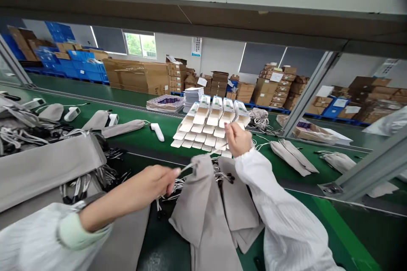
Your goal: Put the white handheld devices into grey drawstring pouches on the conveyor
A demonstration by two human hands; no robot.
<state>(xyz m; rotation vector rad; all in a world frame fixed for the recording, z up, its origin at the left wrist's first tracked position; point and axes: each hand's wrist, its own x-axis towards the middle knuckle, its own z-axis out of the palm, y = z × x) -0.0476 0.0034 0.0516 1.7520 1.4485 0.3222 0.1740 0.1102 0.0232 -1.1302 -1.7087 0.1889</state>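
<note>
My left hand (160,180) is closed on one end of the white drawstring (187,167) of a grey fabric pouch. My right hand (238,139) grips the other end, up and to the right. The string is stretched between them, and the neck of the grey pouch (201,194) is gathered. Its body hangs down in front of me. More grey pouches (238,203) lie just behind it and to its right, with white cords and dark tips bunched near their tops. Under and beyond my left arm is a pile of flat grey pouches (51,165).
Stacked open white boxes (211,123) stand on the green conveyor ahead. A white handheld device (157,132) lies left of them. Grey pouches (292,156) rest at the right. Metal posts (310,93) and an overhead shelf (203,17) frame the workplace. Cartons (136,74) line the far wall.
</note>
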